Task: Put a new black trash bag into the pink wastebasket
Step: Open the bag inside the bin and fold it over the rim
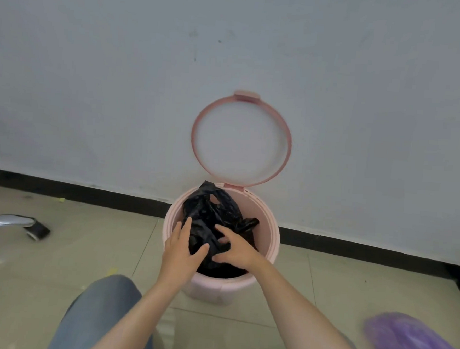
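both hands' fingers spread, pressing crumpled black trash bag [209,222] inside pink wastebasket [268,248]; left hand [181,248], right hand [234,249]

Both bare forearms reach forward from the near edge and converge toward the middle. The left hand [183,248] lies palm down, fingers spread and pointing far, its thumb angled right toward the other hand. The right hand [236,249] sits just beside it, palm down with fingers splayed and slightly curled, pointing left and far. Neither hand is closed into a fist. A denim-clad knee [105,310] shows below the left forearm.
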